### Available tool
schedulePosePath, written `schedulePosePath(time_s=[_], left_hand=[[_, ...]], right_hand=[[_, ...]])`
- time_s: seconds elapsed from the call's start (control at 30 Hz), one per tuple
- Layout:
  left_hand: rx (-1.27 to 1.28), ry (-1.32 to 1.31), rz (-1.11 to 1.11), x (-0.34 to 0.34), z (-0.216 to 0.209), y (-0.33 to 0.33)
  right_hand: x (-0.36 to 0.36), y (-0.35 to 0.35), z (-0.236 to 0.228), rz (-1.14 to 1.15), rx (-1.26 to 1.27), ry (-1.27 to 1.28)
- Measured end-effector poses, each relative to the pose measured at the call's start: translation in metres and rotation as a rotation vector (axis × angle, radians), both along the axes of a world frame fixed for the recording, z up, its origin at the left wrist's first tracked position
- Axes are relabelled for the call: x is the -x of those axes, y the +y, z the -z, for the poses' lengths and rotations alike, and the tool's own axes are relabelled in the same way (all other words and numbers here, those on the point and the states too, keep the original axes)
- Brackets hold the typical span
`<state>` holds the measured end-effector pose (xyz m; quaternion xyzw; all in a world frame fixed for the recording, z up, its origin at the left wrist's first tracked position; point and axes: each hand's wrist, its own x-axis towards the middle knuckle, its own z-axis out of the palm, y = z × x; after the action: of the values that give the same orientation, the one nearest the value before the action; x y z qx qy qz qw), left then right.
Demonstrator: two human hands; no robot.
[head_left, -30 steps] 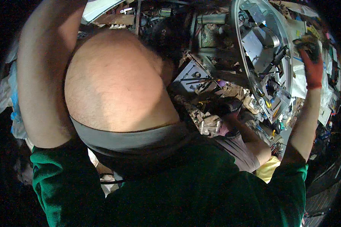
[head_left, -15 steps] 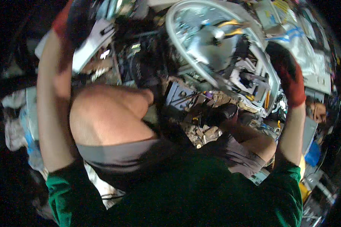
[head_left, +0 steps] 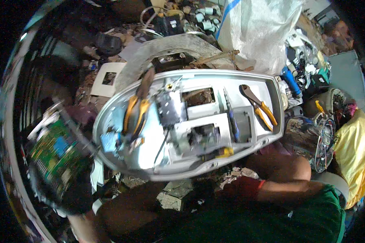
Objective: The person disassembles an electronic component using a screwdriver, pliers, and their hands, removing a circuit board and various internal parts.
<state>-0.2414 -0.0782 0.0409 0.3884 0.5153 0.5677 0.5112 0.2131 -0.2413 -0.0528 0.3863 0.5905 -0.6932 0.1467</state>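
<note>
Currently: green circuit board in your left grip, tool-filled casing to its right

Far left, a green circuit board [head_left: 54, 152] with a blue patch sits just above your gloved left hand [head_left: 73, 198], which is clasped on its lower edge. Both are motion-blurred; exact finger placement unreadable. Up and to the right of that hand, well apart, lies a pale panel [head_left: 99, 87] with a rectangular hole.

Right of the same hand spans a long, light-grey casing [head_left: 170, 74]. In its near end: a large cutting tool [head_left: 129, 115], yellow-and-black handles pointing down.

Your right hand [head_left: 209, 192], dark glove with red cuff, is below the casing, in shadow; cannot tell whether it is closed on anything. Above it, by the casing's lower rim, a yellow-ended tool [head_left: 225, 152]; higher, a blue-handled screwdriver [head_left: 232, 119], tip upward. Well above this hand, beyond the casing, a white sack [head_left: 259, 36]. Up and right of it, in the casing's far end, orange-handled pliers [head_left: 257, 104]. Rightmost from that hand: tangled wires [head_left: 325, 141], then yellow sheeting [head_left: 355, 141].
</note>
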Motion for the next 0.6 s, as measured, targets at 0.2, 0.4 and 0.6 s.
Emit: schedulePosePath(time_s=[0.2,0.4,0.6], left_hand=[[0.239,0.156,-0.061,-0.021,0.067,0.04],[0.421,0.233,-0.052,-0.044,0.066,0.068],[0.552,0.23,-0.034,-0.052,0.073,0.078]], right_hand=[[-0.018,0.044,0.011,0.071,0.121,-0.091],[-0.035,0.073,-0.001,0.241,0.162,-0.109],[-0.034,0.096,-0.002,0.309,0.215,-0.14]])
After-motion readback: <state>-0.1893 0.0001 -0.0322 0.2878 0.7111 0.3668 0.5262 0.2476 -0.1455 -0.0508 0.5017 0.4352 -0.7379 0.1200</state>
